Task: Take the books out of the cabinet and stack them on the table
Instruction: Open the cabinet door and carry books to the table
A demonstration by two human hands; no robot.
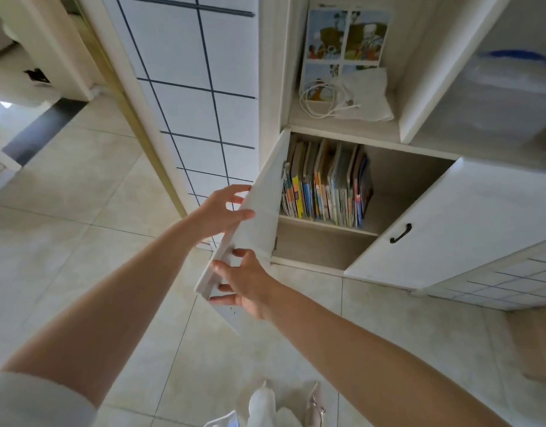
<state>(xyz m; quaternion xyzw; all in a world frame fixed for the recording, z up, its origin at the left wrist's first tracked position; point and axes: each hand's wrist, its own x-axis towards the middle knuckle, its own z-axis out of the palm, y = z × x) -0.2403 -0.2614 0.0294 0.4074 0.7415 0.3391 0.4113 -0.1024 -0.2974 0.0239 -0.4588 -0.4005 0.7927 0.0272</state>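
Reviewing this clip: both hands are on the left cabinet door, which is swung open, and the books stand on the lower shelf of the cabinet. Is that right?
Not quite. The head view shows the books standing on the upper shelf; the space beneath holds nothing visible. The rest holds: the left hand and right hand are both on the open left cabinet door.

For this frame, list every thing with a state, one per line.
left cabinet door: swung open, held by both hands
right cabinet door: open
books: upright on cabinet shelf
left hand: grips door edge
right hand: grips door edge
white cable: coiled on upper shelf
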